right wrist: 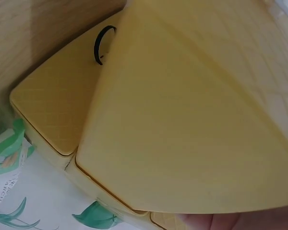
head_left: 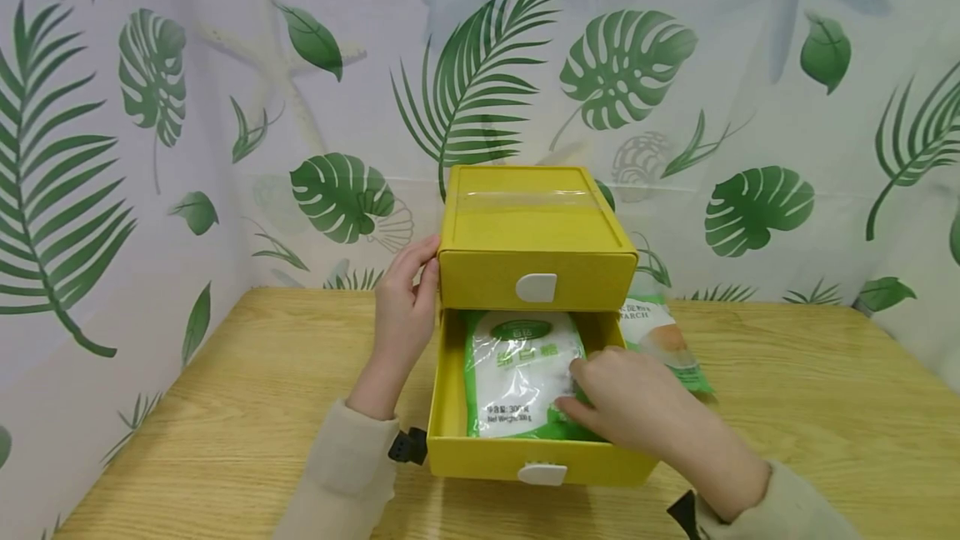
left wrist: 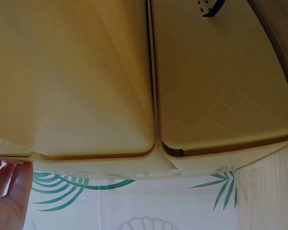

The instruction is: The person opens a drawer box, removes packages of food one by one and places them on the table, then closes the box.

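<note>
A yellow drawer cabinet stands on the table with one drawer pulled out under its shut top drawer. In the pulled-out drawer lies a white and green bag of sugar, printed with a 300 g net weight. My right hand reaches over the drawer's right wall and holds the bag's right edge, its thumb lying over the front of the bag. My left hand rests its fingers against the cabinet's left side, beside the top drawer. In the left wrist view, the fingertips touch the cabinet's edge.
A green and white starch bag lies right of the cabinet, partly hidden by it. Below the pulled-out drawer is another shut drawer with a dark curved handle. A leaf-printed cloth hangs behind the wooden table.
</note>
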`<state>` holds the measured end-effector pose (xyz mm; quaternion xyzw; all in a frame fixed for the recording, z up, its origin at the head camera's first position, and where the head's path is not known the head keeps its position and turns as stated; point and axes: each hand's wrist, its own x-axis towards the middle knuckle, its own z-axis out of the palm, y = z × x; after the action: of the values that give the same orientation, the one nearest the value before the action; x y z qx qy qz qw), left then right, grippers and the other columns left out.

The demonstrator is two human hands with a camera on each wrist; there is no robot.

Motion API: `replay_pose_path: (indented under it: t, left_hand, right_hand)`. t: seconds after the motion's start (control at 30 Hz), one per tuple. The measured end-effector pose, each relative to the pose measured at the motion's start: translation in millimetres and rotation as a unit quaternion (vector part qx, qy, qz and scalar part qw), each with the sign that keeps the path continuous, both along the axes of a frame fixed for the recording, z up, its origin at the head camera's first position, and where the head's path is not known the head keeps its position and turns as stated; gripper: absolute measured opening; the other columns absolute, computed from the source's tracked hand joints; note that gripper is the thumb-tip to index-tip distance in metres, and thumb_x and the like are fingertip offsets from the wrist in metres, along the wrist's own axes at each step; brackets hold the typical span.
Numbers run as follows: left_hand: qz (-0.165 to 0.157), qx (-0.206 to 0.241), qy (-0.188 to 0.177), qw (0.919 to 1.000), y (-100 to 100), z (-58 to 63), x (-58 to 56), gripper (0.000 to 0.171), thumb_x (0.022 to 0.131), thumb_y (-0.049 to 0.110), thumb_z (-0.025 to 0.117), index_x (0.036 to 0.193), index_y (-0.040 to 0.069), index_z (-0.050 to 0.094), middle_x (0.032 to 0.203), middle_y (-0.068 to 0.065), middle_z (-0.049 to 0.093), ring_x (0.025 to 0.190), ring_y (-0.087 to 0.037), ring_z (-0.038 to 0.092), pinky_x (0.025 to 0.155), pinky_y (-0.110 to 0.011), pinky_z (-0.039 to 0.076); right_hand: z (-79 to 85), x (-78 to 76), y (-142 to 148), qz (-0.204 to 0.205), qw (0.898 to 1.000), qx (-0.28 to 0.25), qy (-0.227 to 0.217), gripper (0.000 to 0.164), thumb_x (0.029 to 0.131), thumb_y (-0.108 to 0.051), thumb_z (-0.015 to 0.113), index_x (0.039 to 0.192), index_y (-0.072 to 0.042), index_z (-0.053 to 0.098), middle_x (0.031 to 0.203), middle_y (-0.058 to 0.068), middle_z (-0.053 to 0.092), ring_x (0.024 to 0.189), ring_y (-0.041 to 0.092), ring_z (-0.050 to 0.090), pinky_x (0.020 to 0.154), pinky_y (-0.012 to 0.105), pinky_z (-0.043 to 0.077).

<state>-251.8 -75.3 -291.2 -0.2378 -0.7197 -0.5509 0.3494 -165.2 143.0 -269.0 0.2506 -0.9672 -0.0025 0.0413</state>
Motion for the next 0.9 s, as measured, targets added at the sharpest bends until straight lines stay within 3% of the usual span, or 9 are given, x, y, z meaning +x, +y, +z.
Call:
replay_pose_path:
  t: [0.4, 0.7, 0.9]
  left_hand:
    - [0.005, -0.004, 0.003, 1.0, -0.2, -0.6, -1.0, 0.024, 0.089, -0.001, 0.048, 0.111, -0.006, 0.057, 0.113, -0.016, 0.055, 0.103, -0.023, 0.053, 0.073, -0.028, 0.051]
    - [0.003, 0.002, 0.007, 1.0, 0.1, -0.5, -0.8, 0.023, 0.089, -0.002, 0.048, 0.11, -0.007, 0.057, 0.111, -0.017, 0.055, 0.102, -0.024, 0.053, 0.072, -0.026, 0.051]
    - [0.004, 0.001, 0.007, 1.0, -0.1, 0.3, 0.0, 0.023, 0.089, -0.002, 0.048, 0.11, -0.007, 0.057, 0.111, -0.017, 0.055, 0.102, -0.024, 0.053, 0.072, -0.026, 0.051]
  right_hand:
    - [-2.4, -1.5, 1.4, 0.025, 1.0, -0.012, 0.01, 0.032, 0.082, -0.031, 0.061, 0.059, -0.015, 0.045, 0.051, -0.005, 0.037, 0.048, 0.01, 0.036, 0.041, 0.023, 0.032]
    - [-4.9, -5.1, -2.3, 0.082, 0.996, -0.046, 0.01, 0.026, 0.081, -0.026, 0.063, 0.063, -0.016, 0.049, 0.058, -0.009, 0.043, 0.051, 0.008, 0.037, 0.045, 0.02, 0.034]
    - [-6.0, -6.3, -4.1, 0.068, 0.996, -0.051, 0.021, 0.021, 0.081, -0.025, 0.063, 0.067, -0.013, 0.052, 0.057, -0.008, 0.042, 0.05, 0.008, 0.037, 0.045, 0.02, 0.034]
